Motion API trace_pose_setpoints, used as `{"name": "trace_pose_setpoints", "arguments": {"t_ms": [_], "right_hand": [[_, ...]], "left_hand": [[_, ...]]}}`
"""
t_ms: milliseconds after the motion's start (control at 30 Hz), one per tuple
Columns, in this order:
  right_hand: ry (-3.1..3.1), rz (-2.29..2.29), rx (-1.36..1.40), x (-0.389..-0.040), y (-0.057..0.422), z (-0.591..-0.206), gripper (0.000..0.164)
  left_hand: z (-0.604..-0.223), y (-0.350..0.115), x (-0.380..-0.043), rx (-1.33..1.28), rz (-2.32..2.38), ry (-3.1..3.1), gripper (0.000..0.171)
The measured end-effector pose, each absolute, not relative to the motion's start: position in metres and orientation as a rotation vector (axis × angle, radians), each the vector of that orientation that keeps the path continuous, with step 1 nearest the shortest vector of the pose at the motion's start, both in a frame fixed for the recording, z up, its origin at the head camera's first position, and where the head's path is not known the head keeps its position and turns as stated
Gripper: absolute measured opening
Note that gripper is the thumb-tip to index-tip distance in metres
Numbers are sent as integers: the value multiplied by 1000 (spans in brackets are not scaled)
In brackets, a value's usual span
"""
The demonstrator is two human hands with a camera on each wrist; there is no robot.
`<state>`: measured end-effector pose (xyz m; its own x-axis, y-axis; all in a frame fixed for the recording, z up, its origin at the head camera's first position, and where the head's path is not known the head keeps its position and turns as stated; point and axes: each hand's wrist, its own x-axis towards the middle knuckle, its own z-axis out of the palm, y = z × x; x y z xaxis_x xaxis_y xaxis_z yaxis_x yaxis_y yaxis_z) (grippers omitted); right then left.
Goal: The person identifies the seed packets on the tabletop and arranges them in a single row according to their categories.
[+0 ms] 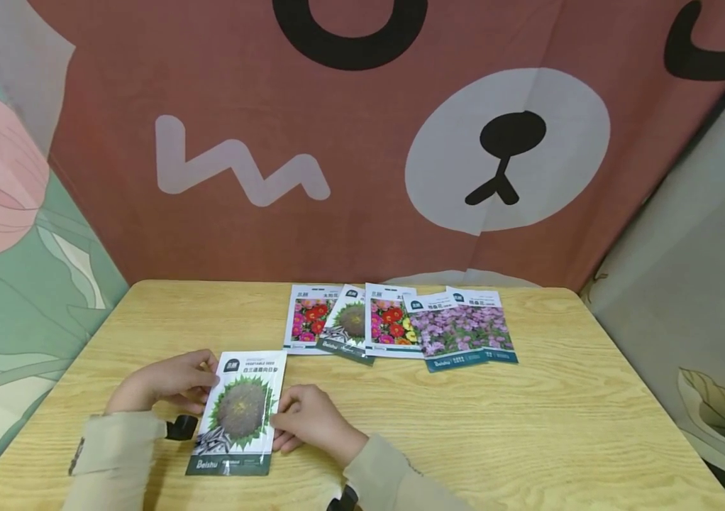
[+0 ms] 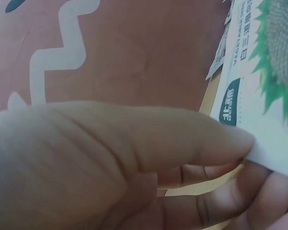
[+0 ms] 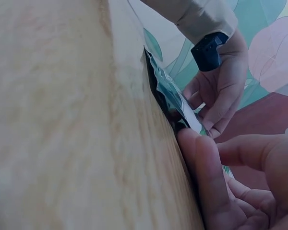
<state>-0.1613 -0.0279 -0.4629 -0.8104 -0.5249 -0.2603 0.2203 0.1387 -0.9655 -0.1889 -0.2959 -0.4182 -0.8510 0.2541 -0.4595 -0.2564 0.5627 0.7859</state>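
Note:
A sunflower seed packet [image 1: 241, 411], white with a dark green lower band, is held between both hands over the near left part of the table. My left hand [image 1: 180, 380] pinches its left edge, thumb on the front and fingers behind, as the left wrist view shows on the packet [image 2: 273, 139]. On the opposite edge, my right hand [image 1: 314, 422] pinches the packet between thumb and fingers. In the right wrist view the packet [image 3: 170, 96] is seen nearly edge-on, its lower end close to the tabletop.
Toward the back of the wooden table [image 1: 528, 426] lie several overlapping seed packets: red-flower ones [image 1: 391, 326], another sunflower packet [image 1: 350, 323] and purple-flower ones [image 1: 455, 330]. A printed cloth [image 1: 241, 234] hangs behind the table.

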Motion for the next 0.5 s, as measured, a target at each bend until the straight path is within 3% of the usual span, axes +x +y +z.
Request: {"name": "trace_pose_setpoints", "arguments": {"t_ms": [500], "right_hand": [[1907,-1748,-271,-157,-32,-460,7]], "left_hand": [[-416,-292,-192,-95,1152,2370,9]]}}
